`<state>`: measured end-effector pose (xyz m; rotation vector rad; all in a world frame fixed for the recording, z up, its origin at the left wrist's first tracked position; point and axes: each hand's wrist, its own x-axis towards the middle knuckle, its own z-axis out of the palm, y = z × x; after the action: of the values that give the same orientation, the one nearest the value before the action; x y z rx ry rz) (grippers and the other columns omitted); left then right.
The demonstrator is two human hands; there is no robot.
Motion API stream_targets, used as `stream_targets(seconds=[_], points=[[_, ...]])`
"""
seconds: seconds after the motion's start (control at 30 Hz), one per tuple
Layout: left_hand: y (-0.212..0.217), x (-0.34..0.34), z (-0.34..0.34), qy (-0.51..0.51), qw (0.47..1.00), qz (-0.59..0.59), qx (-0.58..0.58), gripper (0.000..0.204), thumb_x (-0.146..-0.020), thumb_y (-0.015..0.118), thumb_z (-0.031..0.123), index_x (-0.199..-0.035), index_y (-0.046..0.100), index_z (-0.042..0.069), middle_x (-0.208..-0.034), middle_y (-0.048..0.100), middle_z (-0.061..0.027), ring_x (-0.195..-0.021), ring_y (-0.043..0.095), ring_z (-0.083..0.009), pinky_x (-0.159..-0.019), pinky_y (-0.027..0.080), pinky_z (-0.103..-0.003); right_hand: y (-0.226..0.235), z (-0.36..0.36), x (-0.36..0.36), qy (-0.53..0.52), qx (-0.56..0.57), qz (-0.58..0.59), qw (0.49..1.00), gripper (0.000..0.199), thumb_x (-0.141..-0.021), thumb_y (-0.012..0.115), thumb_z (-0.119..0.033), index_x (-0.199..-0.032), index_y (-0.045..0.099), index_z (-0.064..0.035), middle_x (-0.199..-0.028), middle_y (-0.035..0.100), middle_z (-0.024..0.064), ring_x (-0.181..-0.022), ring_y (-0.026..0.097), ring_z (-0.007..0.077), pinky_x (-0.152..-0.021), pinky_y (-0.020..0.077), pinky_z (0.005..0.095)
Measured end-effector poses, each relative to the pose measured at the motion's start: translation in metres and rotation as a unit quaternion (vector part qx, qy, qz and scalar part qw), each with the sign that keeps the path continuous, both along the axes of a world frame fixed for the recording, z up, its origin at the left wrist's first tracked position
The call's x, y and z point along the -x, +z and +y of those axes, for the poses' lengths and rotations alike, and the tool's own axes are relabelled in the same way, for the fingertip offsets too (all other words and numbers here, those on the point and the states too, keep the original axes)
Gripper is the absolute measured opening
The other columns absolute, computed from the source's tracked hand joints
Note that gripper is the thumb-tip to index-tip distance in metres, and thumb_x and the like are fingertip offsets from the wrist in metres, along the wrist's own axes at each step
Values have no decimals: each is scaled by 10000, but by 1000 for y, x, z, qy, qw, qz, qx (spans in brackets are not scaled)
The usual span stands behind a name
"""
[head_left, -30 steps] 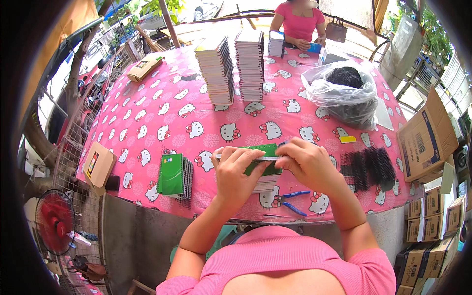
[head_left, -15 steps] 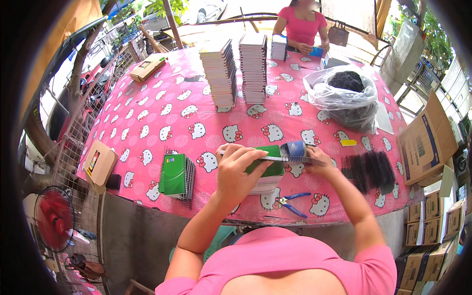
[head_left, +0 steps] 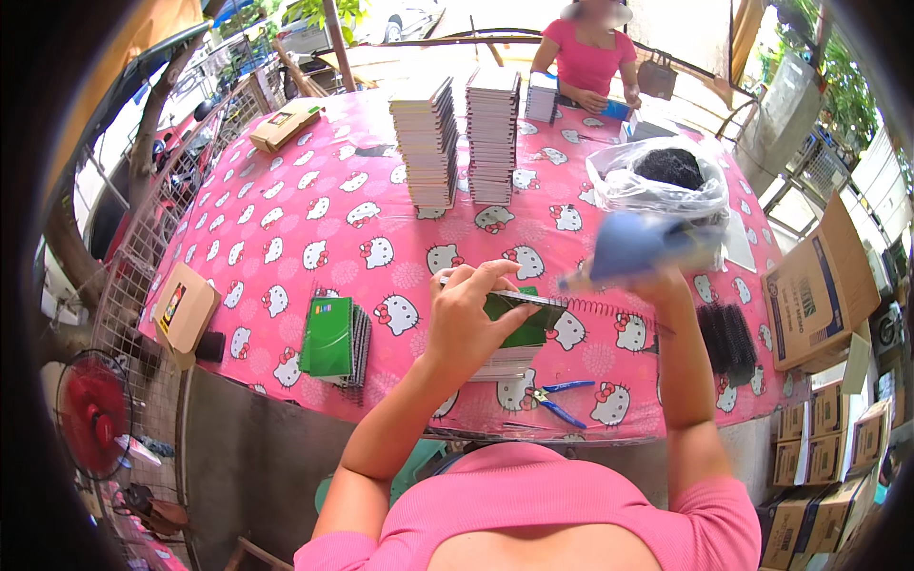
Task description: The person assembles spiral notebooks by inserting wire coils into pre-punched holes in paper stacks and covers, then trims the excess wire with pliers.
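Observation:
My left hand [head_left: 466, 309] pinches a dark-covered notebook [head_left: 524, 305] on edge, thumb in front and fingers behind. From its edge a long thin spiral coil [head_left: 609, 309] runs right towards my right forearm. Below lies a stack of green-covered notebooks [head_left: 506, 362]. My right hand [head_left: 664, 285], raised to the right, is closed on a blue object [head_left: 638, 249], too smeared by motion to name. Blue-handled cutting pliers [head_left: 562, 398] lie spread near the table's front edge. Further left sits another pile of green spiral notebooks [head_left: 328, 341].
Two tall stacks of spiral notebooks [head_left: 424, 143] stand mid-table. A plastic bag [head_left: 709, 195] of black coils and a bunch of black coils [head_left: 728, 343] are at right, by an open carton [head_left: 814, 295]. A co-worker [head_left: 590, 62] sits across the table [head_left: 314, 200].
My right hand has moved up and right from beside the notebook, carrying the blue object. The coil now shows stretched out to the right. My left hand keeps hold of the notebook.

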<state>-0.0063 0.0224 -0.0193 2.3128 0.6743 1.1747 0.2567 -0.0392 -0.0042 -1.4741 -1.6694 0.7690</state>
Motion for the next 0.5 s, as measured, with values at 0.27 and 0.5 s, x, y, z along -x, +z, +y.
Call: stream_targets(seconds=[0.27, 0.5], points=[[4, 2, 0, -5, 999, 8, 40, 390, -663, 815, 119, -1017, 654, 87, -871, 682, -41, -900, 621, -204, -860, 435, -357, -4, 5, 10, 59, 2, 99, 993, 507, -604, 667, 68, -1105, 622, 1, -839, 643, 10, -809, 587, 92, -718, 501, 297], [-15, 17, 12, 5, 985, -134, 107, 412, -684, 791, -9, -1051, 607, 19, -1030, 621, -98, -958, 620, -215, -841, 511, -308, -10, 23, 13, 51, -49, 39, 997, 423, -587, 699, -10, -1003, 625, -15, -797, 628, 52, -753, 583, 118, -684, 480, 293]])
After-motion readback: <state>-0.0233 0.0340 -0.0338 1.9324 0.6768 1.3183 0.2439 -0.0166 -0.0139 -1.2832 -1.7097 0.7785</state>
